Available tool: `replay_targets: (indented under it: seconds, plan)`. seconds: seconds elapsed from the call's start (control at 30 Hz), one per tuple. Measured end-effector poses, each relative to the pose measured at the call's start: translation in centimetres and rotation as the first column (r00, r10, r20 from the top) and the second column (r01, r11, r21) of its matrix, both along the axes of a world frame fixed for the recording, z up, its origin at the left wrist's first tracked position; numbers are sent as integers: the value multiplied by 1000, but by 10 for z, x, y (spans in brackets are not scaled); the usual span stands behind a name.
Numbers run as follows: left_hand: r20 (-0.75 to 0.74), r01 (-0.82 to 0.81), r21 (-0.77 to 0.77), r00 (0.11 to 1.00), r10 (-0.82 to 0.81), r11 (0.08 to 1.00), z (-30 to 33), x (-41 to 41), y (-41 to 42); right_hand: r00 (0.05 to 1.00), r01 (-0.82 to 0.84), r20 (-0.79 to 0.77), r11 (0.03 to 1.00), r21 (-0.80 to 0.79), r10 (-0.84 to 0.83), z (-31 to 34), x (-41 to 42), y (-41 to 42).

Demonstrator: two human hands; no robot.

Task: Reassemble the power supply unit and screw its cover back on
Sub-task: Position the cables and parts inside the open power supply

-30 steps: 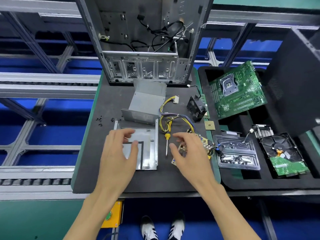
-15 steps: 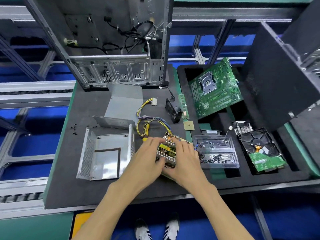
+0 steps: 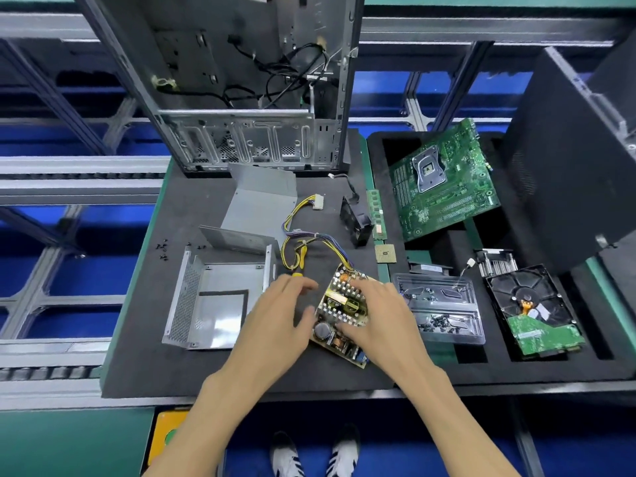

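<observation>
Resting on the dark foam mat [image 3: 172, 366], the power supply circuit board [image 3: 340, 315], crowded with finned heatsinks, a copper coil and a round capacitor, lies tilted between both hands. The right hand [image 3: 382, 318] curls over its right edge and grips it, while the left hand [image 3: 278, 318] has its fingers spread and relaxed, thumb touching the board's left edge. Just left stands the open sheet-metal casing [image 3: 213, 301] with a perforated side wall, the folded grey cover [image 3: 258, 208] behind it, and yellow wires [image 3: 292, 215] trailing off the board.
</observation>
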State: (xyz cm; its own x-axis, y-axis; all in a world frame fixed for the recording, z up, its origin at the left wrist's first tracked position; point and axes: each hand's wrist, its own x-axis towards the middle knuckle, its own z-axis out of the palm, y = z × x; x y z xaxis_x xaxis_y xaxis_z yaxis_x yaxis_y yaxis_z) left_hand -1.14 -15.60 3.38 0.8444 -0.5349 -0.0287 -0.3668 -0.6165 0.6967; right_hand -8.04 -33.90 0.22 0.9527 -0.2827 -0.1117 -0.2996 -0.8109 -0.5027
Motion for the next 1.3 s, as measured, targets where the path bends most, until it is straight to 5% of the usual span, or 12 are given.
replay_targets:
  seconds: [0.23,0.57,0.8,1.07,1.3]
  plan:
    - [74,-204,-54,975,208,977,8,5,16,995,-10,103,1000,3,10,29,-9,-1]
    - [116,-271,-73,954,278,960,29,7,36,942,-13,337,998,62,-8,71,-7,15]
    - [285,-538,15,810,512,843,40,22,72,908,-42,418,986,163,-31,90,6,31]
    - [-55,-525,399,805,591,752,12,39,119,881,-133,472,974,184,31,104,32,65]
    - [-69,-528,319,816,575,787,0,36,131,860,-235,494,959,156,130,105,49,92]
